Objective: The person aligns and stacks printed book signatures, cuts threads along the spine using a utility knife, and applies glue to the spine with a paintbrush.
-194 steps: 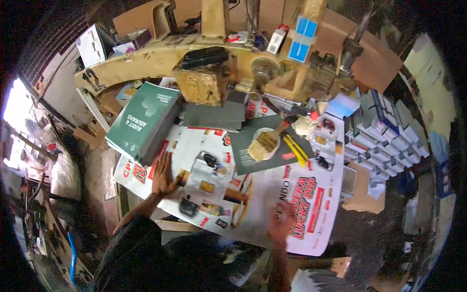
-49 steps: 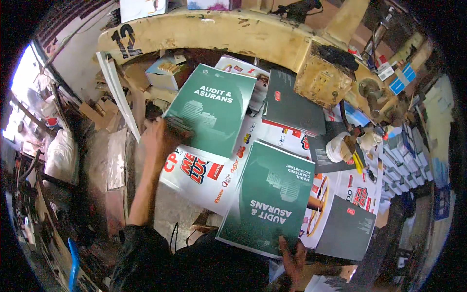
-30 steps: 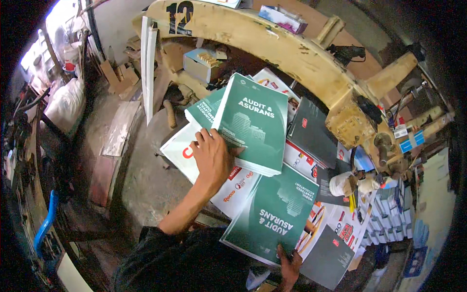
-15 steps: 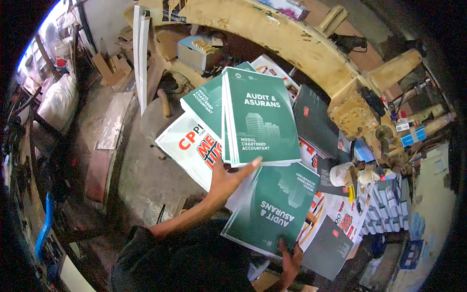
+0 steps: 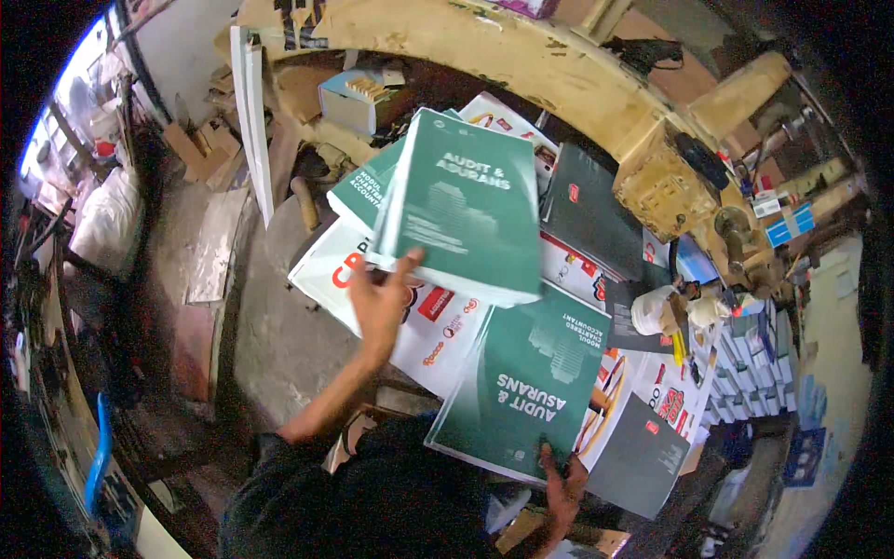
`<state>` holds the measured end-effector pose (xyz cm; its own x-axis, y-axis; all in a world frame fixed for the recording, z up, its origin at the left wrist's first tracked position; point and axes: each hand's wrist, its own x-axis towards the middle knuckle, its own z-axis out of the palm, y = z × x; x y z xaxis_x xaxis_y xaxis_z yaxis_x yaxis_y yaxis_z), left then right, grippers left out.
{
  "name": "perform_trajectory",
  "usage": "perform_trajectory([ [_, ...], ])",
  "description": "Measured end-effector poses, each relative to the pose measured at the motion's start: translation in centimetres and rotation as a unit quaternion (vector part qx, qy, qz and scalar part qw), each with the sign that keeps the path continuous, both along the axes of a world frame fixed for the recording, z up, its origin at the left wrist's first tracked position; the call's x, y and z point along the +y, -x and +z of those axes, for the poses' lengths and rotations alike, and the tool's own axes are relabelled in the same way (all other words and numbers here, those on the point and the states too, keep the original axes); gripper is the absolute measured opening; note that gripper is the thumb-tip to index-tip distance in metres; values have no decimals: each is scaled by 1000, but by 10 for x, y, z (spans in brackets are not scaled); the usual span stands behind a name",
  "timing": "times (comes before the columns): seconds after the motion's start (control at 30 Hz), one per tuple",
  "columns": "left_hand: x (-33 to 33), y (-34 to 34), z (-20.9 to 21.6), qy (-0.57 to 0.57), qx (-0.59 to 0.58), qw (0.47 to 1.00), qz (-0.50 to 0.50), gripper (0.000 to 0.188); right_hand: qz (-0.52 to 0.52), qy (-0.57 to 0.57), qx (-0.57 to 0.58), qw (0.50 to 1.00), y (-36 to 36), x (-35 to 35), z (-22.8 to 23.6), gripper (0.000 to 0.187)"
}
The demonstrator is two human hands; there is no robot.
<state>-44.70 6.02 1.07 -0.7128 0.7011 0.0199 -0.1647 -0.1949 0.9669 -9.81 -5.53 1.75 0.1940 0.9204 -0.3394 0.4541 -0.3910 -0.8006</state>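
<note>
My left hand [image 5: 382, 303] grips the near left corner of a stack of green-covered books [image 5: 470, 210], with the thumb on top and the other fingers mostly hidden. This stack lies tilted over another green book [image 5: 365, 184], whose left part shows. Nearer to me is a second green book [image 5: 521, 387], its cover print upside down from my side. My right hand [image 5: 562, 484] is closed on its near right edge, thumb over the cover and fingers out of sight beneath. Under the books spreads a white printed sheet [image 5: 433, 345] with red and black lettering.
Dark grey books [image 5: 596, 210] lie right of the stack, and another dark one [image 5: 638, 461] beside my right hand. A worn, cream-coloured machine frame [image 5: 456, 37] curves along the far side. White spools [image 5: 655, 309] and stacked books [image 5: 750, 373] stand at the right.
The green stack and my left hand have shifted left, baring more of the white sheet between the two green books. My right hand keeps its hold on the near book.
</note>
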Motion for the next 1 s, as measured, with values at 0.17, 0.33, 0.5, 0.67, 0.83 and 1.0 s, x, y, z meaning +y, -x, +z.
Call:
perform_trajectory([
  [0.17,-16,96,-13,49,6,996,81,38,-6,57,71,996,-19,3,6,49],
  [0.33,3,110,11,-29,-131,990,42,48,-10,17,130,991,-30,37,9,50],
  [0.5,18,91,21,-3,20,980,198,50,40,17,-14,999,-16,78,-9,51],
  [0.67,0,87,70,-92,280,938,181,27,1,-129,-88,988,6,39,42,41],
  [0.83,-39,74,132,-41,357,933,31,70,-60,-209,-185,958,-18,-11,113,26],
  [1.0,-66,85,111,3,366,927,-84,72,-120,-257,-330,900,-36,-19,164,40],
])
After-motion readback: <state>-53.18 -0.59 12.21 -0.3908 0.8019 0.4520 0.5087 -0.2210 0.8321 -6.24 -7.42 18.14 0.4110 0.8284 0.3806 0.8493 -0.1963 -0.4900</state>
